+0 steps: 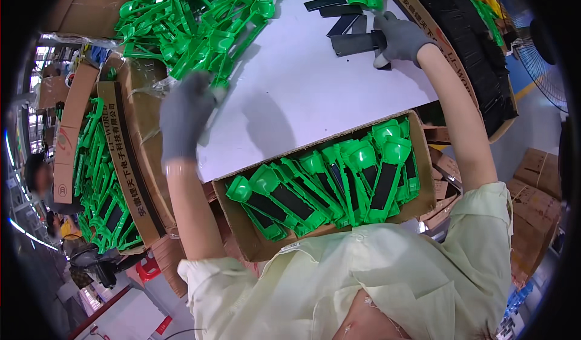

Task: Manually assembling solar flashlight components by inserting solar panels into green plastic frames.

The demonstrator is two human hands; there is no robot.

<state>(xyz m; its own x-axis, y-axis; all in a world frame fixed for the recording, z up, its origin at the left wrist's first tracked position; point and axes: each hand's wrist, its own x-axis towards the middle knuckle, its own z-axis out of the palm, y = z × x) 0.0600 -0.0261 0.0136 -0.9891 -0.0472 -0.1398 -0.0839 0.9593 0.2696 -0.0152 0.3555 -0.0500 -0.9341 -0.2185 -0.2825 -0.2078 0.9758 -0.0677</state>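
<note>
My left hand (186, 117), in a grey glove, is at the near edge of a heap of green plastic parts (209, 34). Its fingers are curled around the end of one green part, partly hidden by the glove. At the far right of the white tabletop (315, 92), my right hand (404, 37), also gloved in grey, bends its fingers and thumb about the end of a black strip (354, 44). Several other black strips (342, 10) lie loosely overlapped beside it. Close to my body, a cardboard box (426, 176) holds green parts (296, 201) with black strips set in them.
Left of the table, another carton (130, 164) holds more green parts (106, 188). A long box of black pieces (451, 31) borders the table on the right. Beyond it stand a fan (541, 64) and stacked brown cartons (532, 204). A person (45, 182) is at the far left.
</note>
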